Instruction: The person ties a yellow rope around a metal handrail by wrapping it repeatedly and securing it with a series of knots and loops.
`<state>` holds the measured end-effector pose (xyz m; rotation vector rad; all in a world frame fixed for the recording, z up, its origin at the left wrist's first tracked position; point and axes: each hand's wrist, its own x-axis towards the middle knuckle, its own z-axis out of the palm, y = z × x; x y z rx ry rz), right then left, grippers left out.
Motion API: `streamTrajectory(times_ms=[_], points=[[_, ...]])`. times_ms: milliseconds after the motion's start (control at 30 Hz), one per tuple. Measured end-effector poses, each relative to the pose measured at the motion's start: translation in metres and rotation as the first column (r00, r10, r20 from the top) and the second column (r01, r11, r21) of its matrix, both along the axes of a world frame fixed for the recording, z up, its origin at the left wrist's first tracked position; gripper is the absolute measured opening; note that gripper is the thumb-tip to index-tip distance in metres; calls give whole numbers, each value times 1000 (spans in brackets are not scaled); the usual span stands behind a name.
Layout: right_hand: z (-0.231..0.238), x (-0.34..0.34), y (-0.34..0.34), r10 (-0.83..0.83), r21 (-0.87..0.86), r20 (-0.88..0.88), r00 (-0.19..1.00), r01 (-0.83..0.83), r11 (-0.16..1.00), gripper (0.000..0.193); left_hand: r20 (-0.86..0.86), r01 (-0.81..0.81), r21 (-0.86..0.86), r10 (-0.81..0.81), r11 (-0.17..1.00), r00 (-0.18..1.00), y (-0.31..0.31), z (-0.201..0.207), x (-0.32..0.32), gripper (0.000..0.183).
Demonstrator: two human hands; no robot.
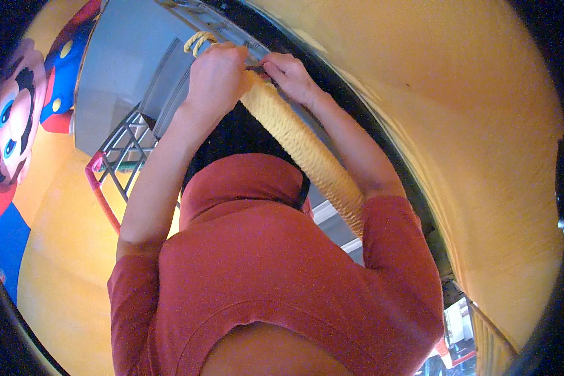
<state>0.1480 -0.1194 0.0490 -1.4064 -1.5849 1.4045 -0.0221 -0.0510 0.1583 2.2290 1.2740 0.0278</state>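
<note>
A long bar (307,144) wound closely with yellow rope slants from between my hands down to the right, passing behind my right sleeve. Around its upper end my left hand (218,75) is closed, and a loop of twisted yellow rope (198,42) sticks out beside the knuckles. My right hand (291,76) is just to the right, its fingers curled with thumb and fingertips pinched by the bar's upper end. What those fingertips hold is too small to make out. Between the hands a short dark stretch shows past the winding.
At left, a dark metal lattice (128,153) with a red padded edge (100,191) stands before a grey panel (122,69). A large cartoon figure (19,119) covers the far-left wall. A broad yellow surface (470,113) curves along the right, bordered by a dark frame (357,94).
</note>
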Motion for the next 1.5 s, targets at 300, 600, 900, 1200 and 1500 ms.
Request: streamTrajectory(times_ms=[300, 600, 900, 1200, 1500], points=[[-8, -11, -3, -14, -30, -7, 1000, 13, 999, 39, -40, -42, 4, 42, 999, 998, -1, -10, 4, 7], [-2, -11, -1, -24, -24, 1, 1000, 24, 999, 33, 31, -96, -76, 99, 992, 995, 3, -13, -1, 10], [14, -2, -2, 71, -255, -32, 997, -76, 964, 31, 213, -84, -401, 182, 912, 960, -2, -8, -27, 20], [40, 5, 23, -67, -463, -6, 998, 56, 884, 12, 453, -341, -280, 437, 897, 777, -53, -25, -51, 14], [38, -24, 10, -256, -531, -119, 959, 156, 833, 15, 385, -414, -268, 490, 870, 782, -55, -23, -40, 8]])
